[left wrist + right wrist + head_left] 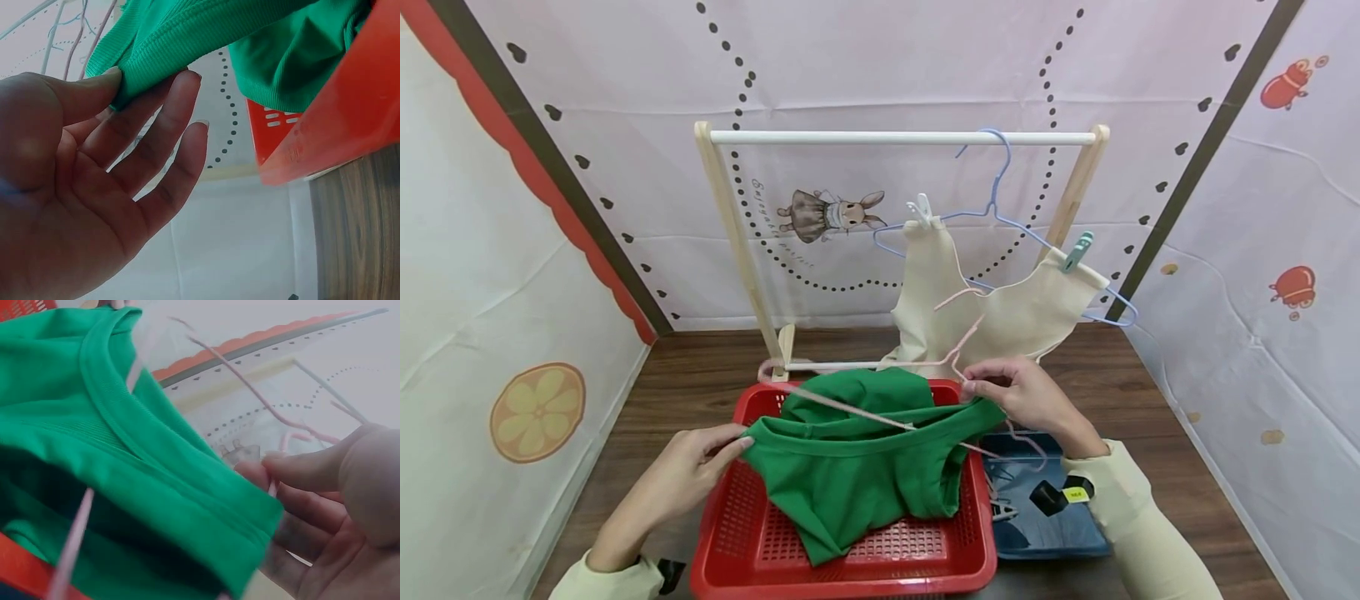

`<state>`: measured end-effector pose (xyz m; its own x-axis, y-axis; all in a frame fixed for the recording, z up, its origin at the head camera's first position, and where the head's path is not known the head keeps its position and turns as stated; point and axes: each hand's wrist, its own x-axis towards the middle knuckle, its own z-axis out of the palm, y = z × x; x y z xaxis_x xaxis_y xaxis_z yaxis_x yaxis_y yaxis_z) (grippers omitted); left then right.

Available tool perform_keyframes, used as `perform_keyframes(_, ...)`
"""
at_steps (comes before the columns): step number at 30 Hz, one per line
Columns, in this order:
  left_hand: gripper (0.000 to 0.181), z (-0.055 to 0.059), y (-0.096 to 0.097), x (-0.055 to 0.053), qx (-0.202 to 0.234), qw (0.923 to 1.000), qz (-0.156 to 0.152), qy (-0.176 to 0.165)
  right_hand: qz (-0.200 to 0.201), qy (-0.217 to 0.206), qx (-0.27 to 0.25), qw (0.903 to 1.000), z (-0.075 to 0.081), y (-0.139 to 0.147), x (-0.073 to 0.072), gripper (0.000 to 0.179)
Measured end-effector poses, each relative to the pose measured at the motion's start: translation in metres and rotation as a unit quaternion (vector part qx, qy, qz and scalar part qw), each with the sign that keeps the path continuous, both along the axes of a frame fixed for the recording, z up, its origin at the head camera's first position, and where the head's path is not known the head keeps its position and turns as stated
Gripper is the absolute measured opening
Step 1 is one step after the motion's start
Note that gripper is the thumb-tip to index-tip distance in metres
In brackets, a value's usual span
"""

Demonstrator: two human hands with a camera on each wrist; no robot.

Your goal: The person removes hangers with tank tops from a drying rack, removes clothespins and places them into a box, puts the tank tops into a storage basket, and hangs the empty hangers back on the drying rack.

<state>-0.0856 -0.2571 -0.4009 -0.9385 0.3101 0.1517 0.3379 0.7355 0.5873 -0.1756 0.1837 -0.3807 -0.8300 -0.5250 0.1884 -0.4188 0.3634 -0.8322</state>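
1. Head: green garment held stretched by its waistband over red basket. One waistband end pinched by left grip at basket's left edge. Pink hanger held near its hook by right grip, above basket's far right corner; its bar is seen across garment's opening. Blue tray with clips set right of basket on worktop. Behind basket: rack, with cream garment clipped to blue hanger.
2. Left wrist: waistband corner pinched between thumb and finger, just outside basket; other fingers loosely bent.
3. Right wrist: pink hanger pinched by thumb and index finger; green waistband corner beside them. Whether cloth is also gripped there cannot be told.
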Motion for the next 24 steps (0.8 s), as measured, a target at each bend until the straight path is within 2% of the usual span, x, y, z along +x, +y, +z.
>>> perform_keyframes(9, 0.014, -0.002, 0.0, 0.0, 0.009, 0.9999, -0.01, 0.001, 0.031, -0.021, -0.064, 0.9972, 0.004, -0.007, 0.005, 0.014)
perform_keyframes(17, 0.013, -0.003, 0.0, 0.0, 0.016, 0.9992, -0.025, -0.028, 0.073, -0.018, -0.093, 0.9928, 0.012, -0.022, 0.013, 0.012)
perform_keyframes(24, 0.01, -0.001, 0.001, 0.0, 0.013, 0.9983, -0.035, -0.043, 0.093, -0.043, -0.122, 0.9873, 0.018, -0.033, 0.014, 0.012)
